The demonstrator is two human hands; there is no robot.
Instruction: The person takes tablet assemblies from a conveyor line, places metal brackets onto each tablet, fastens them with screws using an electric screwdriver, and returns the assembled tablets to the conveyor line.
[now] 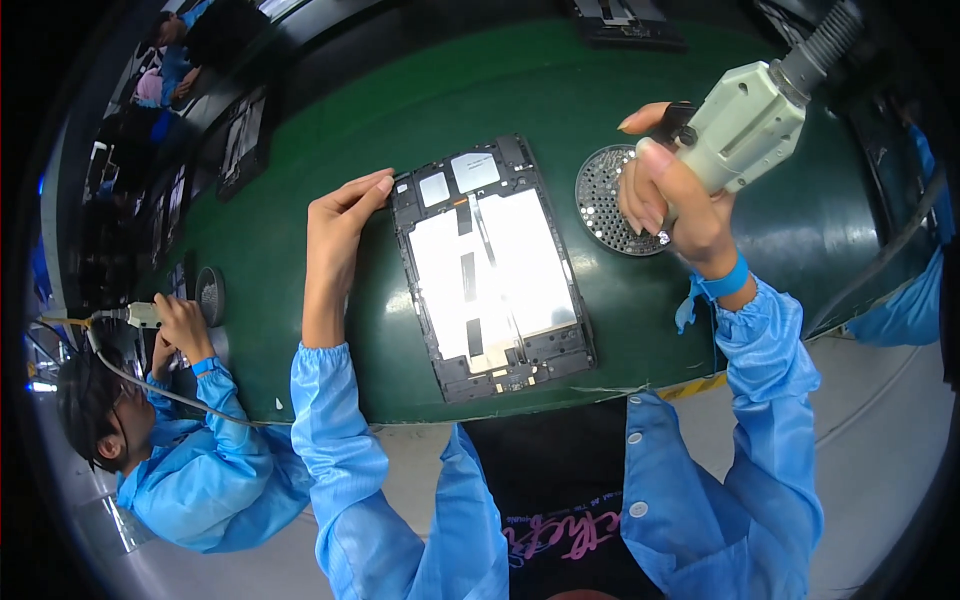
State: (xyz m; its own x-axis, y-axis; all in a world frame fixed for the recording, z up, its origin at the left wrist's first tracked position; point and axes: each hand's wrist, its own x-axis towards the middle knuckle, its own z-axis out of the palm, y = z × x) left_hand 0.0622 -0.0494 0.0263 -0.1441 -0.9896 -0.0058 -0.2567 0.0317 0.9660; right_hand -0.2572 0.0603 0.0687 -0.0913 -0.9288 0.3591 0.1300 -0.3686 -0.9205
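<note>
An opened tablet (530,265) lies on the green work surface, its silver battery, black frame and flat cables bare. At its far left corner my left hand (342,212) pinches the edge between thumb and fingers. My right hand (690,205) is wrapped around a pale green electric screwdriver (745,130), tilted with its body up and to the right. The driver's tip, near the lower fingers, is over the right side of a round perforated screw tray (597,195). Small shiny screws sit in the tray's holes. My right wrist wears a blue strap (722,282).
A co-worker (190,470) in blue works at the left with a similar screwdriver (143,314) and round tray (210,295). Other dark device housings lie at the far left (243,140) and far edge (630,22). A grey cable (885,258) runs down at the right.
</note>
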